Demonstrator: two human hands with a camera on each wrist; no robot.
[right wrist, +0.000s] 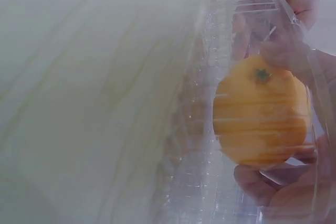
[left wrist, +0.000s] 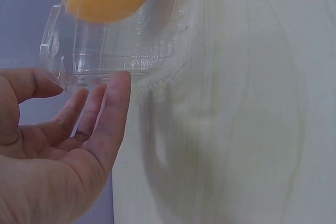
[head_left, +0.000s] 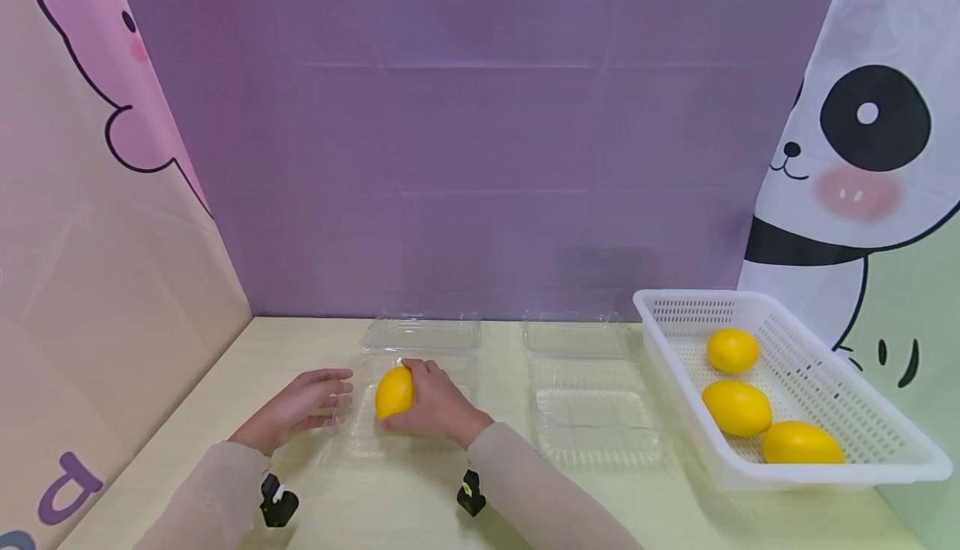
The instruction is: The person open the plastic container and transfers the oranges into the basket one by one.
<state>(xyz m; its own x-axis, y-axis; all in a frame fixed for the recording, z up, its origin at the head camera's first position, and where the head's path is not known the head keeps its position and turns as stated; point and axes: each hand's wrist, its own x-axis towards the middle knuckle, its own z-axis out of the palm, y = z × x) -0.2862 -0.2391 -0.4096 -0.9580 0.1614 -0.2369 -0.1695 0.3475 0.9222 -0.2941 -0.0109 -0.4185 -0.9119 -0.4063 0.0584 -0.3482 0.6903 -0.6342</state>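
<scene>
My right hand (head_left: 438,407) grips a yellow lemon (head_left: 393,393), thumb and fingers on opposite sides of it. It holds the fruit inside the left clear plastic clamshell box (head_left: 360,443), whose lid lies folded back. Through the box's wall in the right wrist view, the lemon (right wrist: 262,119) shows a green star-shaped stem end. At the box's left side is my left hand (head_left: 303,404), fingers loosely extended and holding nothing. Its fingertips (left wrist: 122,85) are right at the box's edge in the left wrist view.
A second clear clamshell box (head_left: 592,407) lies open to the right. Beyond it stands a white perforated basket (head_left: 877,400) with three lemons (head_left: 737,408) inside. A purple backdrop (head_left: 480,133) rises behind the pale tabletop (head_left: 375,508), with printed cloth panels at both sides.
</scene>
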